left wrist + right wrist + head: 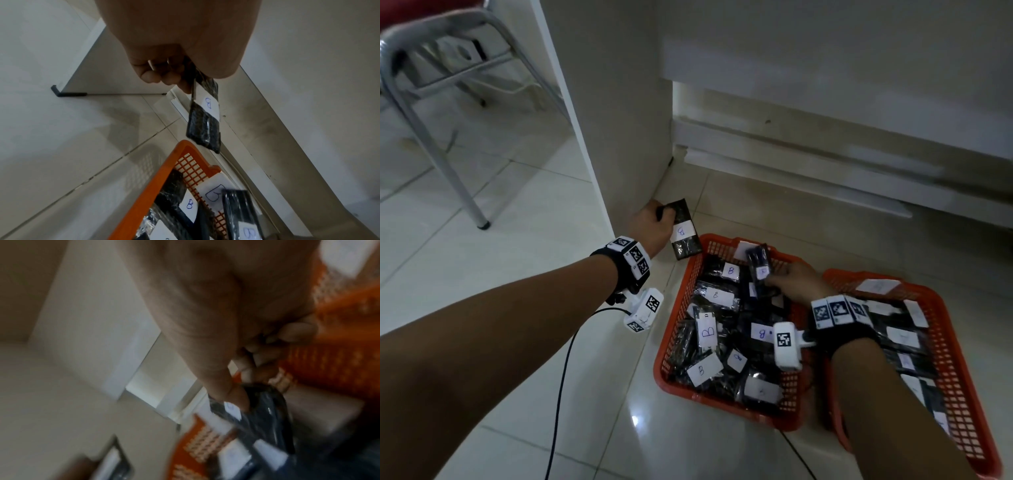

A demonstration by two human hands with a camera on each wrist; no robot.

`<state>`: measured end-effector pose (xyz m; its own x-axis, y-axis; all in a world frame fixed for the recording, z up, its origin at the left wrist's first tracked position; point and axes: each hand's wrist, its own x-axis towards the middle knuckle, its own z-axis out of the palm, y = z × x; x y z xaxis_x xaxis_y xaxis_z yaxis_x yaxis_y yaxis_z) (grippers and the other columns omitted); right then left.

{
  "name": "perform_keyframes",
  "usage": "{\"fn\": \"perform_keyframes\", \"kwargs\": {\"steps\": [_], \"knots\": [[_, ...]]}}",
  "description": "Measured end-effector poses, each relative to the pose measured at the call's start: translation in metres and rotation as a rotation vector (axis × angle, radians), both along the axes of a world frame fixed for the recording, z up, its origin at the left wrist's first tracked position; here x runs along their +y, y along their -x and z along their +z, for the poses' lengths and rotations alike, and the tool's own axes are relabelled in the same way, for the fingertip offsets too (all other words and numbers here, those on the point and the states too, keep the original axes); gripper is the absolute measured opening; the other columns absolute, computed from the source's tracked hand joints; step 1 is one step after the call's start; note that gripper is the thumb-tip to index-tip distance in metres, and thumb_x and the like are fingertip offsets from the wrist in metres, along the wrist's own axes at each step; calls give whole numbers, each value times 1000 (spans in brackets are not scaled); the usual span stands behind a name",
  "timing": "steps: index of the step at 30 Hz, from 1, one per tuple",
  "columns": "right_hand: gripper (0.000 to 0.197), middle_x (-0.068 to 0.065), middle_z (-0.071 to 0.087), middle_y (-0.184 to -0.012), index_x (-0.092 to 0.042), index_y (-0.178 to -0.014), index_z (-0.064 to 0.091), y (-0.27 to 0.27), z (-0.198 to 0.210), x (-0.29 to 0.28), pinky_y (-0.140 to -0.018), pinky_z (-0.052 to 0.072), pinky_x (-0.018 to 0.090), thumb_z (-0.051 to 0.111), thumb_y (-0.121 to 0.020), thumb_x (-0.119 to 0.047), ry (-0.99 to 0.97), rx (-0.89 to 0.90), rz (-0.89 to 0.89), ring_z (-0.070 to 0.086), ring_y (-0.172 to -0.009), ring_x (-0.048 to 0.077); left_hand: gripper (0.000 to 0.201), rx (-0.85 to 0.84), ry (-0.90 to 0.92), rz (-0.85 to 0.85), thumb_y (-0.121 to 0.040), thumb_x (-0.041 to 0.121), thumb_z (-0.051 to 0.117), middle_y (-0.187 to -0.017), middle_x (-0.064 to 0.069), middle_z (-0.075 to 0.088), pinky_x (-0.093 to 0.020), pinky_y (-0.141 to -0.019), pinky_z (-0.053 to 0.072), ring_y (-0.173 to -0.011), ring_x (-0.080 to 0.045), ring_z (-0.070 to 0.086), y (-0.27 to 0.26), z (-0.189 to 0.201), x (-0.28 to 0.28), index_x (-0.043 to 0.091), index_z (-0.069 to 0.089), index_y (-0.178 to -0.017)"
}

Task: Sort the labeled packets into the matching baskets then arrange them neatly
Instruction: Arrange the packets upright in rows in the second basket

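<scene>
Now the left hand [654, 224] pinches a B packet [685, 229] by its far end, long axis pointing back toward the B basket [690, 274], just beside its far-left corner. Right hand [796, 282] grips a 2nd packet [758, 263] already over that basket, so it's nearer.

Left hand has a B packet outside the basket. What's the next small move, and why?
Probably carry the B packet in the left hand right, over the rim of the near basket, and release it: the packets lying there read B, and the basket's own tag reads B.
</scene>
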<state>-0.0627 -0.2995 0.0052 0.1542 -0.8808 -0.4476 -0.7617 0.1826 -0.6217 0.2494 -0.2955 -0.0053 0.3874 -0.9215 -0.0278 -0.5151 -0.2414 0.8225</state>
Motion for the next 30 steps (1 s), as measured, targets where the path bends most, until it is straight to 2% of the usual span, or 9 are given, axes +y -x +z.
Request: {"fn": "perform_keyframes", "kwargs": {"steps": [2, 5, 7, 12, 15, 19, 24, 28, 30], "knots": [[11, -9, 73, -85, -30, -90, 73, 15, -3, 0, -66, 53, 23, 79, -88, -39, -23, 144, 44, 69, -77, 9, 24, 15, 1, -15, -103, 31, 48, -89, -8, 65, -27, -58, 37, -77, -22, 60, 6, 1, -3, 10, 59, -102], [29, 1, 71, -100, -21, -108, 71, 17, -6, 10, -76, 58, 33, 69, -91, -44, 167, 479, 111, 69, -83, 20, 24, -27, -10, -47, -102, 34, 47, -89, -8, 66, -29, -61, 40, -77, -23, 60, 17, 1, -7, 13, 59, -99], [29, -2, 70, -93, -17, -95, 68, 1, -6, 23, -78, 58, 32, 69, -93, -46, 276, 377, 129, 67, -79, 16, 23, -33, -13, -52, -101, 34, 47, -89, -6, 65, -29, -62, 40, -77, -23, 60, 24, 1, -9, 15, 58, -97], [46, -13, 70, -86, -30, -89, 71, -55, -18, 63, -74, 57, 31, 74, -78, -74, 29, 134, 327, 67, -81, 6, 24, -33, -12, -66, -103, 32, 48, -90, -5, 63, -27, -57, 37, -73, -18, 56, 35, 2, -8, 11, 58, -101], [31, -19, 68, -88, -34, -96, 72, -70, -30, 76, -72, 50, 24, 80, -82, -60, 79, 60, 376, 66, -87, 4, 26, -11, -10, -71, -103, 31, 48, -91, -7, 64, -29, -66, 39, -80, -23, 60, 35, 4, -7, 8, 60, -103], [18, -9, 69, -83, -23, -80, 69, -69, -33, 67, -62, 47, 22, 85, -83, -33, 22, 48, 257, 65, -80, 8, 21, 8, 6, -55, -104, 29, 48, -90, -7, 62, -29, -68, 39, -79, -22, 57, 29, 6, -5, 10, 56, -100], [21, -4, 74, -95, -19, -94, 74, -34, -23, 36, -80, 52, 32, 85, -86, -36, 43, -107, 2, 68, -91, 12, 20, -12, 14, -60, -104, 30, 47, -90, -8, 64, -31, -68, 42, -73, -17, 56, 19, 6, -3, 12, 56, -99], [17, -2, 75, -84, -14, -93, 74, 9, -10, 12, -64, 51, 24, 77, -95, -31, 154, -169, -228, 72, -80, 16, 24, -17, 18, -59, -104, 31, 46, -87, -5, 63, -32, -68, 45, -71, -15, 56, 18, 7, -2, 10, 58, -103], [16, -1, 73, -89, -14, -99, 73, 22, -15, 5, -69, 46, 26, 75, -96, -30, 227, -32, -213, 71, -88, 21, 22, -24, 19, -62, -104, 31, 46, -82, 0, 61, -28, -63, 44, -70, -11, 56, 18, 8, -1, 12, 57, -101]]}}
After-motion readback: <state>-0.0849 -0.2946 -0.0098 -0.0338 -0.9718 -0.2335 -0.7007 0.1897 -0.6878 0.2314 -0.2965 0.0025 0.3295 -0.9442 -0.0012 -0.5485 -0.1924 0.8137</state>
